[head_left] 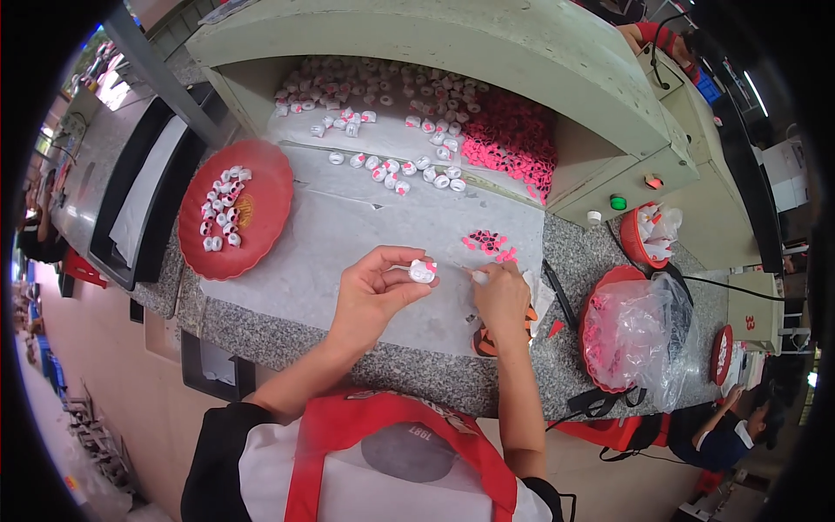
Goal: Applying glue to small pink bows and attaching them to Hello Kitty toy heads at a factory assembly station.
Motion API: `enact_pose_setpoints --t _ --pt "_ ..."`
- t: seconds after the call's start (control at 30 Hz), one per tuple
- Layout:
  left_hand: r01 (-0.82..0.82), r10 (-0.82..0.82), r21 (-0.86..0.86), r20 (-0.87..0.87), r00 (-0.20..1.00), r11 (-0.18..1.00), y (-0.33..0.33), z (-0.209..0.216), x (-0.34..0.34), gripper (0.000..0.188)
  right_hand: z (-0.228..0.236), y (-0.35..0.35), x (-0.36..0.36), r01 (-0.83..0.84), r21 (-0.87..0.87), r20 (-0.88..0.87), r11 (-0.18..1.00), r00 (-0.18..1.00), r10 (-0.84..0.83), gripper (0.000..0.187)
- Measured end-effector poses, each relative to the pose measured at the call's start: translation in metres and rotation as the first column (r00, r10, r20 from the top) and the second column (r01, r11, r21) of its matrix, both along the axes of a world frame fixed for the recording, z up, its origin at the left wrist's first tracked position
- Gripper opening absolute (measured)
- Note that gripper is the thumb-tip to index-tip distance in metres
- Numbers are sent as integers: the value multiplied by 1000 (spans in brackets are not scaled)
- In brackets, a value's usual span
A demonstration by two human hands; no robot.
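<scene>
My left hand (376, 285) pinches a small white figure head (423, 271) with a pink patch at its top between thumb and fingers. To its right, my right hand (502, 300) is closed, fingers pointing down at the papered worktop. A small whitish tip (479, 277) shows at its fingertips; what it belongs to is hidden. Just beyond the right hand lies a little heap of pink pieces (485, 241). An orange and black striped thing (485, 342) is partly hidden under the right hand and wrist.
Ahead stands a grey-green cabinet (435, 39) holding many white heads (374, 83) and a pink heap (513, 143). A red plate (265, 228) with white heads lies left. At right are a red basket (639, 248), a plastic bag (657, 326) over a red tray, and another person (726, 435).
</scene>
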State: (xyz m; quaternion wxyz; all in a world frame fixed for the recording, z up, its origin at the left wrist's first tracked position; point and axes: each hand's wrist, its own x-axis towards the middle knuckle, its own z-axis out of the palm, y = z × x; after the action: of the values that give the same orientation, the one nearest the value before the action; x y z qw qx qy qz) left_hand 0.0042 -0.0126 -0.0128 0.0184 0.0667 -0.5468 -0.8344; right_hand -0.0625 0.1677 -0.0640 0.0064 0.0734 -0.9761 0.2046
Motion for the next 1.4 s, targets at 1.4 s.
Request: enact_pose_setpoints --t 1.4 --pt "221 -213 94 -93 973 971 9 4 -7 28 77 -18 41 87 -857 173 507 977 125 17"
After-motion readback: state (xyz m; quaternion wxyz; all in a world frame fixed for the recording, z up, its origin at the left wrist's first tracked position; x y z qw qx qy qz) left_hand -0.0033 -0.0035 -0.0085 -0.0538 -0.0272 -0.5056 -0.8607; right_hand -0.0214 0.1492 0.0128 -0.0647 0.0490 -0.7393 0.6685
